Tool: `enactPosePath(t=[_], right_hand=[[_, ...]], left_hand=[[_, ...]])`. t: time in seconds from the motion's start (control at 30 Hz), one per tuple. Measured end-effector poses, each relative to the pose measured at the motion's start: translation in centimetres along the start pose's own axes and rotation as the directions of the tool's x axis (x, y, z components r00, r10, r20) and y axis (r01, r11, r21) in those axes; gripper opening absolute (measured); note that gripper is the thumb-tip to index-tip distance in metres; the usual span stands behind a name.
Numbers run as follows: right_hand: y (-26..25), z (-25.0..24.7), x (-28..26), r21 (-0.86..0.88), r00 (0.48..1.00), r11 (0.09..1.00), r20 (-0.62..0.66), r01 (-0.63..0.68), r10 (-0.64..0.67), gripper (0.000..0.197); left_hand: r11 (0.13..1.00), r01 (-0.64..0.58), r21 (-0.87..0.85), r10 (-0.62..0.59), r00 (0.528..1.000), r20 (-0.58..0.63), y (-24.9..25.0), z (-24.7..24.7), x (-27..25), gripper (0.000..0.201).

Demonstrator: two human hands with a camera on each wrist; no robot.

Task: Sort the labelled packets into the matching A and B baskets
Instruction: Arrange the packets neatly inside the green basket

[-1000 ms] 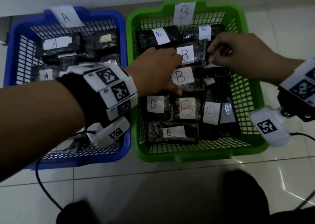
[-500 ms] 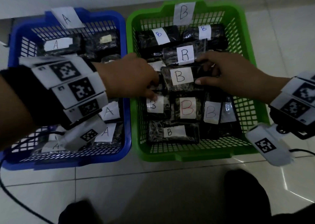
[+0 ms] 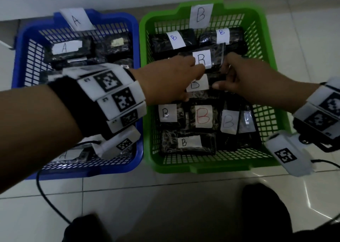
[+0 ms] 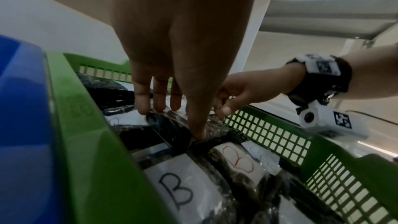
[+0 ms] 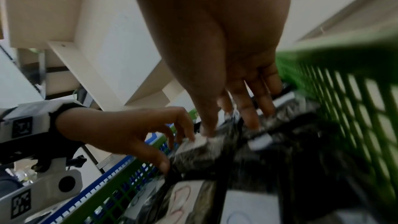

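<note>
A black packet with a white B label (image 3: pixel 197 85) lies in the middle of the green basket (image 3: pixel 202 167), which bears a B tag. My left hand (image 3: pixel 187 83) grips its left end, fingers behind and thumb in front (image 4: pixel 178 122). My right hand (image 3: pixel 221 77) pinches its right end between thumb and fingers (image 5: pixel 229 128). Several other B packets (image 3: pixel 203 116) lie around it. The blue basket (image 3: pixel 92 170) with the A tag stands to the left and holds A packets (image 3: pixel 67 47); my left forearm hides much of it.
Both baskets stand side by side on a pale tiled floor (image 3: pixel 165 201), close to a white wall. A black cable (image 3: pixel 47 199) runs over the floor under my left arm. Dark shapes (image 3: pixel 265 210) sit at the bottom edge.
My left hand has moved right onto the middle B packet and now covers part of its label. My right hand has come down from the packet behind to this one.
</note>
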State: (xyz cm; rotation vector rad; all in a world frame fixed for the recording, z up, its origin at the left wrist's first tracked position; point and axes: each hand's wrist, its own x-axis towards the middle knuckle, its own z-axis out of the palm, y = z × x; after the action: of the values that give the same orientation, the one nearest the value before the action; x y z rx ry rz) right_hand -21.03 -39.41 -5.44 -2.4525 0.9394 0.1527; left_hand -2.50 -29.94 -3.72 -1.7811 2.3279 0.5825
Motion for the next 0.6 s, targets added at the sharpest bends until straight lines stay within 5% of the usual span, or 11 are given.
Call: enactPosePath(t=[0.13,0.27,0.6], right_hand=[[1.4,-0.9,-1.2,-0.498,0.992,0.863,0.12,0.089,-0.033,0.048],[1.2,0.4,-2.0,-0.452,0.98,0.891,0.192,0.039,0.055,0.056],[1.9,-0.3,-0.4,-0.375,0.974,0.927,0.211,0.006,0.079,0.031]], left_hand=[[0.999,0.013,0.044,-0.013,1.0,-0.012,0.3,1.0,0.4,0.051],[0.994,0.065,-0.088,-0.064,0.998,0.013,0.1,0.8,0.4,0.058],[0.98,0.074,-0.182,-0.089,0.993,-0.076,-0.3,1.2,-0.1,0.056]])
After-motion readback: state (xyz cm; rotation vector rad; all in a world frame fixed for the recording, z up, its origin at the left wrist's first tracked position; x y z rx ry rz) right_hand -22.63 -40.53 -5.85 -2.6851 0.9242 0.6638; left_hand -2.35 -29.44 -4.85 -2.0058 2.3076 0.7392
